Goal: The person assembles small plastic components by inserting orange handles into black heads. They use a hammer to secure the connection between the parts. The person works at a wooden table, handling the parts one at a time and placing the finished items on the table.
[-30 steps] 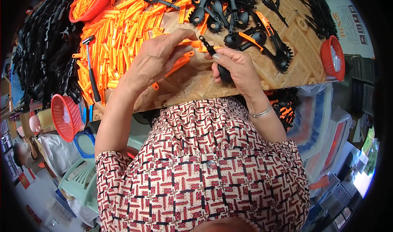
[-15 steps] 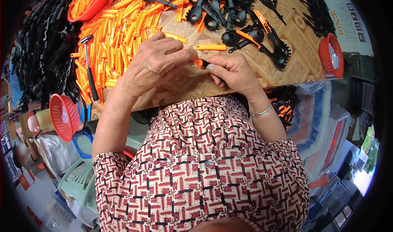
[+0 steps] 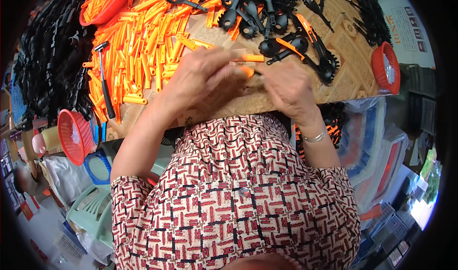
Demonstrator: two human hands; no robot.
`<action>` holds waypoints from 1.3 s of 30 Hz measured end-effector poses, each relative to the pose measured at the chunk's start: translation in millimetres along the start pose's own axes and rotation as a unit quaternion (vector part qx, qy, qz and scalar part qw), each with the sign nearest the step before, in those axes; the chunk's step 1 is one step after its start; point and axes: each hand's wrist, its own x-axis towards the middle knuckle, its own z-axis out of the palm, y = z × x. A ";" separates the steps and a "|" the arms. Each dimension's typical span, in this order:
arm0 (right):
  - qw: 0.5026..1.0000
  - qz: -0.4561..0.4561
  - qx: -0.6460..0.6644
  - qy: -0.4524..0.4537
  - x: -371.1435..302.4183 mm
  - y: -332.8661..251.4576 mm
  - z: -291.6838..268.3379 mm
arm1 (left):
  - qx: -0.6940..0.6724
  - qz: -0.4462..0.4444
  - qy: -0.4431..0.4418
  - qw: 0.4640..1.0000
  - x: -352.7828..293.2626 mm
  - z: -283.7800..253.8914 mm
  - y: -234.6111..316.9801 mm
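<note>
My left hand [image 3: 202,74], smeared by motion, is closed around an orange plastic handle [image 3: 247,71]; only its end shows past the fingers. A small dark tip [image 3: 257,73] shows between this handle and my right hand [image 3: 292,88]. My right hand is closed on that black plastic piece, and the rest of it is hidden. Just beyond the fingers, another orange handle [image 3: 253,58] lies on the table. Farther back are black spaghetti servers and spoons [image 3: 229,18], one spoon with an orange handle piece [image 3: 290,48] across it.
A heap of orange handles [image 3: 138,46] covers the table's left side, with a hammer [image 3: 104,79] on it. Black utensils pile up at far left [image 3: 52,55] and far right [image 3: 365,12]. Red baskets stand at the left edge [image 3: 74,136], right edge [image 3: 385,69] and back [image 3: 107,12].
My right hand has moved to the right and slightly nearer me, turning its back upward. My left hand has shifted right, and more of the orange handle's end shows.
</note>
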 end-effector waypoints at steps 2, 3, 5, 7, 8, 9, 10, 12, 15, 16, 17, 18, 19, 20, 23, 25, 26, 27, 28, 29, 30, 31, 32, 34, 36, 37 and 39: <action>0.989 0.015 -0.146 -0.004 1.9 8.2 -14.2 | -0.040 -0.102 0.059 0.992 20.6 -3.8 -6.0; 0.976 0.070 -0.207 -0.004 -3.0 13.8 -21.4 | 0.043 -0.110 0.071 0.990 30.6 -0.1 -22.3; 0.938 0.162 -0.307 -0.002 -6.1 25.7 -31.4 | 0.178 -0.112 0.098 0.973 39.0 2.0 -49.9; 0.929 0.195 -0.312 0.034 -8.8 39.3 -34.9 | 0.263 -0.075 0.109 0.956 48.3 4.4 -62.8; 0.925 0.210 -0.313 0.051 -8.5 43.8 -34.2 | 0.233 -0.073 0.093 0.965 47.6 5.0 -65.7; 0.916 0.219 -0.336 0.032 -8.7 45.0 -32.7 | 0.202 -0.070 0.076 0.974 48.8 5.5 -66.7; 0.916 0.207 -0.340 0.041 -5.3 43.2 -31.7 | 0.171 -0.069 0.059 0.981 49.1 6.1 -67.9; 0.920 0.183 -0.343 0.061 4.7 36.3 -22.1 | 0.179 -0.039 0.043 0.982 39.7 7.1 -67.9; 0.960 0.111 -0.254 0.041 27.3 27.9 1.2 | 0.104 -0.020 -0.036 0.994 22.8 1.9 -53.7; 0.970 0.089 -0.225 0.029 37.5 23.0 9.6 | 0.090 -0.045 -0.019 0.995 21.8 1.2 -53.8; 0.974 0.085 -0.209 0.013 47.1 20.7 21.5 | 0.076 -0.070 -0.002 0.995 20.3 1.0 -55.2; 0.979 0.077 -0.187 -0.003 58.3 21.1 36.2 | 0.065 -0.102 0.017 0.993 15.6 -0.7 -57.7; 0.976 0.084 -0.200 -0.001 70.5 20.7 46.1 | 0.123 -0.055 0.062 0.989 19.0 -8.4 -65.9; 0.973 0.091 -0.213 0.001 82.1 21.8 56.2 | 0.131 -0.087 0.073 0.985 21.7 -9.7 -67.4; 0.958 0.127 -0.255 -0.024 101.8 36.2 75.7 | 0.152 -0.131 0.056 0.978 32.7 -9.3 -67.7; 0.950 0.155 -0.262 -0.062 107.8 43.8 79.9 | 0.170 -0.067 0.033 0.983 37.2 2.8 -61.4; 0.954 0.151 -0.254 -0.058 107.7 49.8 80.2 | 0.181 -0.019 0.019 0.983 39.4 5.5 -59.6; 0.957 0.146 -0.243 -0.053 106.0 55.3 81.0 | 0.180 0.003 0.000 0.984 39.2 4.5 -61.2; 0.961 0.142 -0.233 -0.049 104.7 58.4 81.9 | 0.178 0.025 -0.018 0.983 40.2 2.1 -63.7; 0.958 0.157 -0.233 -0.056 103.5 59.6 82.4 | 0.177 0.049 -0.037 0.982 40.6 -0.2 -65.1; 0.963 0.162 -0.208 -0.057 103.0 60.3 79.4 | 0.155 0.046 -0.033 0.986 40.2 -2.8 -63.8; 0.967 0.167 -0.183 -0.058 101.2 61.9 74.1 | 0.133 0.043 -0.030 0.990 39.0 -5.4 -61.3; 0.970 0.172 -0.158 -0.059 99.4 63.1 67.9 | 0.110 0.042 -0.026 0.993 38.8 -6.9 -60.2; 0.987 0.139 -0.059 0.047 97.0 62.8 59.1 | 0.149 0.100 -0.043 0.983 41.4 -7.3 -60.9; 0.979 0.137 0.061 0.135 96.1 64.6 55.7 | 0.152 0.125 -0.061 0.979 47.7 -2.6 -56.1; 0.958 0.187 0.163 0.144 93.2 61.2 54.5 | 0.183 0.144 -0.051 0.971 50.6 3.7 -57.0; 0.904 0.292 0.303 0.080 86.2 52.1 41.6 | 0.177 0.125 -0.042 0.975 52.0 16.3 -55.7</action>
